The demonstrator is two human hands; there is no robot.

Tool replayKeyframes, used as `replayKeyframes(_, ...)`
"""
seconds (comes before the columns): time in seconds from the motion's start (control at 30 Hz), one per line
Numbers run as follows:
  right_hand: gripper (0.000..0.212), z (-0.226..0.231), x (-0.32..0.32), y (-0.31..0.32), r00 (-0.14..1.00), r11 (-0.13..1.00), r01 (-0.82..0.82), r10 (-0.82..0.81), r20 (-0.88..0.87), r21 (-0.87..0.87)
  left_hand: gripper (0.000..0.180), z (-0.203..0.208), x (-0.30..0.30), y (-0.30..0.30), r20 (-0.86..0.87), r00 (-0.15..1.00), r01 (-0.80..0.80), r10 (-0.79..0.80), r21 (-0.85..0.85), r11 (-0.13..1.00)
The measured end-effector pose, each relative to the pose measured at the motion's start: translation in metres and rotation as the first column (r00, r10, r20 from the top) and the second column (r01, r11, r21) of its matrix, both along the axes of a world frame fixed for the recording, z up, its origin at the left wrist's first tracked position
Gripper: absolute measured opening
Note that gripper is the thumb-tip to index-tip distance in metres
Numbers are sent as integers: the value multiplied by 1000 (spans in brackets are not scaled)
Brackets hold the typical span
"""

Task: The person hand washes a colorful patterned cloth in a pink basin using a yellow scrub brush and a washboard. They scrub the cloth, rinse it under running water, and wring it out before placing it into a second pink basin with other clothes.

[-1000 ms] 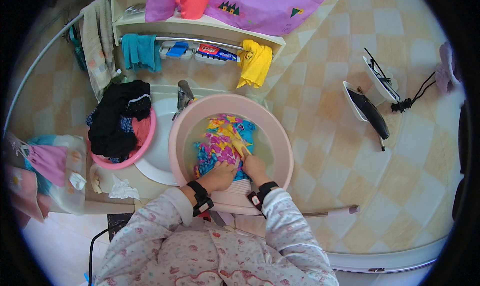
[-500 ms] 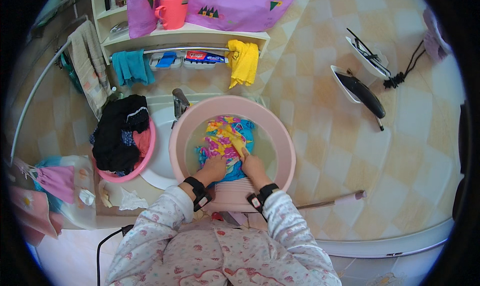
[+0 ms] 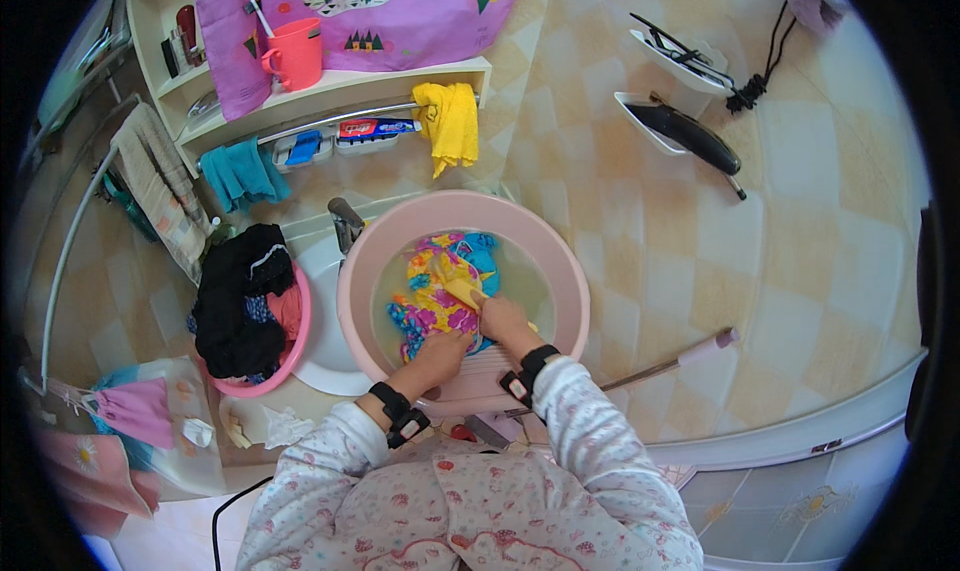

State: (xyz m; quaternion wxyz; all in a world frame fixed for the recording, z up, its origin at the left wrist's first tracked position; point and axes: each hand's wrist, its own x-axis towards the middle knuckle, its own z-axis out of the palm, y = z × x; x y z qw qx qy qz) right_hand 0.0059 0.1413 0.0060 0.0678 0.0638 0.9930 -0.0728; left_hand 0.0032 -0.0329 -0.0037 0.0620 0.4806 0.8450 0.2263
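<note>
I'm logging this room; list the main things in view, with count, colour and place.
Basin: one, pink, centre
Fabric: one bundle, multicoloured, in basin
Unclear item: one, yellow, in right hand
Sink: one, white, left of basin
Tap: one, metallic, at sink
Tub: one, pink, left of sink
Clothes: several, mostly black, in tub
Shelf: one, white, upper left
Mug: one, coral, on shelf
Rail cloths: two, blue/yellow, under shelf
Holders: two, white, upper right
Hands: two, bare, in basin
</note>
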Motion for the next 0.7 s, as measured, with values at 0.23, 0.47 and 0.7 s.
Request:
replayKeyframes(0.23, 37, 27, 14, -1, 997, 998, 57, -55, 46, -40, 27, 3, 0, -12, 59, 998, -23, 21, 25, 999)
replayKeyframes(0.47, 35, 21, 29, -19, 996, 998, 35, -30, 84, -58, 31, 5, -1, -11, -17, 999, 45, -47, -131, 990)
replayKeyframes(0.7, 38, 12, 14, -3, 970, 971, 235, -238, -58, -55, 42, 13, -1, -20, 21, 998, 67, -64, -227, 971)
